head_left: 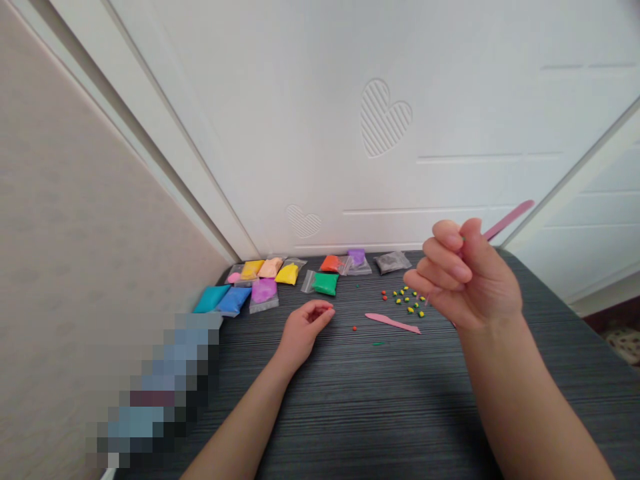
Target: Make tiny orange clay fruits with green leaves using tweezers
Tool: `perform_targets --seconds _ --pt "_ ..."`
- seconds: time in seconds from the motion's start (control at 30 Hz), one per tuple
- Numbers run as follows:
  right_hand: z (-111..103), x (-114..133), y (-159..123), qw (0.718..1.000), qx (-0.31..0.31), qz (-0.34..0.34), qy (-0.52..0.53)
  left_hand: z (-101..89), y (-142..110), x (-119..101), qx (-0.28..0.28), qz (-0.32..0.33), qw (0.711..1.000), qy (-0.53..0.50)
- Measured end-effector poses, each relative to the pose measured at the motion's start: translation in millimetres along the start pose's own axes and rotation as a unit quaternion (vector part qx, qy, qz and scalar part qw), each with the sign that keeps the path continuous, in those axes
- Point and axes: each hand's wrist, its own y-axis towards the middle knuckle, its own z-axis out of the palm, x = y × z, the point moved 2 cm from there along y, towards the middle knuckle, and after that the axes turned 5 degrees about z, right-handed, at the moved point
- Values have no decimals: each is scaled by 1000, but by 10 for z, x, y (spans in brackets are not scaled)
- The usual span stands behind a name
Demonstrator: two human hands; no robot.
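My right hand [465, 277] is raised above the right side of the table, fingers curled round a pink plastic clay modelling tool [510, 219] that sticks out behind the thumb. A tiny green bit [463, 239] shows between thumb and forefinger. My left hand [305, 327] rests low over the table's middle, thumb and forefinger pinched on what looks like a small red clay ball, mostly hidden. On the table between the hands are another pink modelling tool [393, 323], a thin green clay strip [379, 344], a red clay ball [355, 328] and several yellow-and-green clay pieces [399, 301].
Bags of coloured clay line the back of the dark table [340, 413], among them green [325, 283], orange-red [331, 263], blue [234, 301] and grey [393, 263]. Two more red balls [384, 295] lie beside the yellow-and-green pieces. A white panel [300, 133] stands behind; a wall is at left.
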Motion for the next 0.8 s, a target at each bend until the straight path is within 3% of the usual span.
perform_targets --seconds 0.8 --pt "-13 -30 29 1000 -8 17 -1 -3 10 -33 3 -2 1000 14"
